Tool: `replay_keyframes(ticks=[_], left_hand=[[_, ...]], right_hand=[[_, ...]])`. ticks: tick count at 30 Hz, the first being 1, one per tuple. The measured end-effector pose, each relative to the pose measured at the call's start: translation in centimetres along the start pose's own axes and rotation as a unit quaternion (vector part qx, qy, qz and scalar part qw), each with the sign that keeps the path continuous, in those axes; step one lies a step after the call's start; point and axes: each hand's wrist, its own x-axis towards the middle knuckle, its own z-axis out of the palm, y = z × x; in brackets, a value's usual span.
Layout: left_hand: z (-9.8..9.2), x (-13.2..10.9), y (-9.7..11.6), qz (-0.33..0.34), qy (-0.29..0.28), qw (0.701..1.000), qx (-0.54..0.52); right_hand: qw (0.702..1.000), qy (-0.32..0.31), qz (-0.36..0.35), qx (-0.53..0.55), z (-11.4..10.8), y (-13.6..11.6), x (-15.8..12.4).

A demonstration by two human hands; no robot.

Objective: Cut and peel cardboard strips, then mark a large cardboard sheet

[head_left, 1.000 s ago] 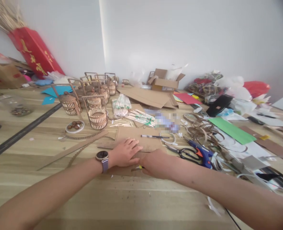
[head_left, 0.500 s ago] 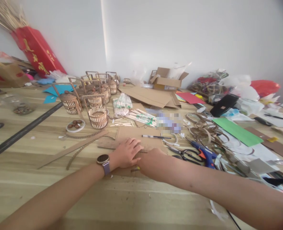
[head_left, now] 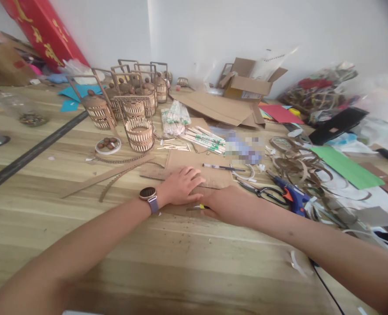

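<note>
My left hand (head_left: 183, 186) lies flat with spread fingers on a brown strip over a sheet of cardboard (head_left: 183, 162). Close beside it, my right hand (head_left: 225, 203) is closed around a slim tool with a yellow part, apparently a cutter knife (head_left: 203, 207). Its thin end points left, under my left palm; most of the handle is hidden in my fist. A pen (head_left: 223, 167) rests on the cardboard just beyond my hands. Scissors (head_left: 266, 192) and a blue hot glue gun (head_left: 294, 197) lie to the right of my right hand.
Several small woven baskets with tall handles (head_left: 139, 133) stand at the back left, near a white dish of brown nuts (head_left: 107, 145). Wrapped sticks (head_left: 207, 140) lie mid-table. Coiled brown strips (head_left: 288, 162) and green paper (head_left: 346, 166) cover the right side.
The view has tilted down, so everything sits higher and a little further right. My right hand has shifted slightly right with the cutter knife; my left hand stays in place on the strip.
</note>
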Motion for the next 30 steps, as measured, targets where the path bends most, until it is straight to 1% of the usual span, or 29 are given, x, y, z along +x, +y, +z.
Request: replay_keyframes(ticks=[3,9,13,17,21,23,28,30], left_hand=[[-0.1,0.0,0.0,-0.002,-0.006,1.0,0.0],[-0.1,0.0,0.0,-0.009,-0.009,1.0,-0.006],[0.0,0.0,-0.1,-0.006,-0.012,1.0,-0.01],[0.2,0.0,-0.1,-0.007,-0.017,1.0,-0.015],[0.2,0.0,-0.2,-0.009,-0.023,0.999,-0.02],[0.3,0.0,-0.2,-0.007,-0.022,1.0,-0.017],[0.4,0.0,-0.2,-0.006,-0.029,0.999,-0.013],[0.4,0.0,-0.3,-0.005,-0.036,0.999,-0.016]], right_hand=[[1.0,0.003,0.002,0.005,0.1,-0.2,0.0],[0.999,-0.015,0.025,-0.028,0.2,-0.7,0.1],[0.999,-0.008,0.029,-0.041,0.4,-1.0,0.4],[0.998,-0.021,0.027,-0.056,-0.4,-1.6,0.4],[0.992,-0.066,0.014,-0.104,-1.3,-2.3,0.3],[0.99,-0.077,0.007,-0.114,-1.6,-2.5,0.3],[0.99,-0.093,0.016,-0.103,-2.1,-2.8,0.3],[0.991,-0.086,0.019,-0.098,-2.2,-2.9,0.3]])
